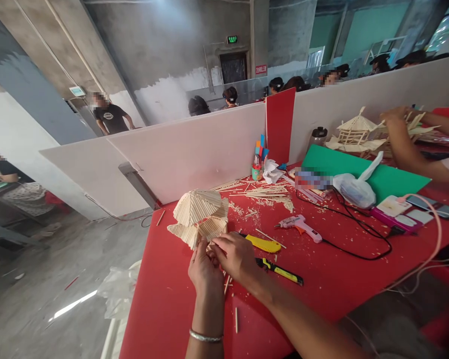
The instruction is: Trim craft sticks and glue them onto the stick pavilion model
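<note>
A small pavilion model [198,207] of pale wooden sticks, with a tiered roof, stands near the left edge of the red table. At its near side, my left hand [205,267] is closed, thumb and fingers pinched at the lower roof edge. My right hand [234,254] meets it from the right, its fingers also pinched. Whatever lies between the fingertips is too small or hidden to name. Just right of my right hand are a yellow utility knife [264,244] and a black-and-yellow utility knife [282,271]. Farther right lies a pink glue gun [301,227].
Loose sticks [267,191] and shavings lie behind the model, before a white partition [194,149]. A black cord [359,257], a purple power strip [396,219], a plastic bag [353,189] and a green board [377,172] occupy the right. Another person's hand [394,117] touches a second stick model [357,129].
</note>
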`<control>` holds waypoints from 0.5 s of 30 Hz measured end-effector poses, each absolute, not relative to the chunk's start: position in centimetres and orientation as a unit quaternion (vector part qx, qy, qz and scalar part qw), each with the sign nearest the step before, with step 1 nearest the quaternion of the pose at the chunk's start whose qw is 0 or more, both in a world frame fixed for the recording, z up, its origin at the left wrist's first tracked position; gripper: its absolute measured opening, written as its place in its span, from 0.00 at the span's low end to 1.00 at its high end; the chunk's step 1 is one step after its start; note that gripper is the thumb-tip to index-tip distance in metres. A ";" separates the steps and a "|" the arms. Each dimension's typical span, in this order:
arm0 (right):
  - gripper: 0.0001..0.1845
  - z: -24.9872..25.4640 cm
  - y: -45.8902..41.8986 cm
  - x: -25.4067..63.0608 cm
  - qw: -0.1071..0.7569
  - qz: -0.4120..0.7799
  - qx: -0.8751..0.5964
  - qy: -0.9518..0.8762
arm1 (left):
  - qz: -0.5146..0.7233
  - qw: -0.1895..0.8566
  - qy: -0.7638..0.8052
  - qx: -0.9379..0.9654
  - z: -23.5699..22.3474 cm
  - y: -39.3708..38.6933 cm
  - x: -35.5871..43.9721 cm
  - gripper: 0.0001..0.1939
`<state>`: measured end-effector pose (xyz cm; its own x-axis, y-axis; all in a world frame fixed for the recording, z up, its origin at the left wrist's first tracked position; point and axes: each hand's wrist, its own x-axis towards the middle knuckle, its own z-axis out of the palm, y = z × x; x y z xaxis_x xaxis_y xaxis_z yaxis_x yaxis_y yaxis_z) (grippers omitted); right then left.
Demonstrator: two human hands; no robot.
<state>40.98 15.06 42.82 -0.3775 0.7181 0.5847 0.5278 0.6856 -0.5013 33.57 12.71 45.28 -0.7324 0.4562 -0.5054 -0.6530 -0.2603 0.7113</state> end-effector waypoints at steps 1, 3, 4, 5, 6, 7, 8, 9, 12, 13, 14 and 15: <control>0.06 42.6 15.0 41.8 0.402 0.119 -0.380 -0.825 | 0.786 0.354 0.499 -0.090 45.3 12.7 33.6 0.09; 0.06 41.8 14.9 43.6 0.378 0.123 -0.392 -0.830 | 0.785 0.354 0.503 -0.069 45.4 12.6 33.6 0.11; 0.07 41.4 14.8 44.7 0.363 0.125 -0.405 -0.830 | 0.787 0.353 0.503 -0.063 45.5 12.6 33.6 0.11; 0.07 40.9 14.8 45.7 0.349 0.128 -0.419 -0.828 | 0.788 0.353 0.500 -0.063 45.7 12.5 33.7 0.12; 0.08 40.5 14.8 46.7 0.336 0.130 -0.432 -0.827 | 0.789 0.353 0.497 -0.068 45.9 12.5 33.8 0.12; 0.09 40.1 14.8 47.6 0.320 0.132 -0.445 -0.826 | 0.790 0.353 0.496 -0.077 46.1 12.5 33.9 0.12; 0.10 39.8 14.7 48.4 0.303 0.132 -0.458 -0.825 | 0.789 0.351 0.496 -0.087 46.2 12.6 34.0 0.12; 0.11 39.6 14.6 49.2 0.284 0.130 -0.472 -0.825 | 0.788 0.350 0.497 -0.095 46.4 12.6 34.1 0.12; 0.12 39.2 14.3 50.6 0.231 0.127 -0.498 -0.826 | 0.786 0.349 0.500 -0.102 46.5 12.7 34.2 0.10; 0.12 39.2 14.2 50.9 0.219 0.130 -0.501 -0.827 | 0.785 0.349 0.501 -0.103 46.5 12.8 34.2 0.10; 0.12 39.1 14.1 51.1 0.212 0.134 -0.503 -0.827 | 0.786 0.346 0.502 -0.104 46.4 12.8 34.2 0.11; 0.12 39.1 14.0 51.3 0.208 0.139 -0.504 -0.827 | 0.786 0.344 0.503 -0.105 46.4 12.8 34.2 0.11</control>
<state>51.26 14.00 39.11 -0.4062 0.8906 0.2045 0.7753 0.4543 -0.4388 34.21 12.82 46.39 -0.7419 0.4343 -0.5108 -0.6457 -0.2575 0.7189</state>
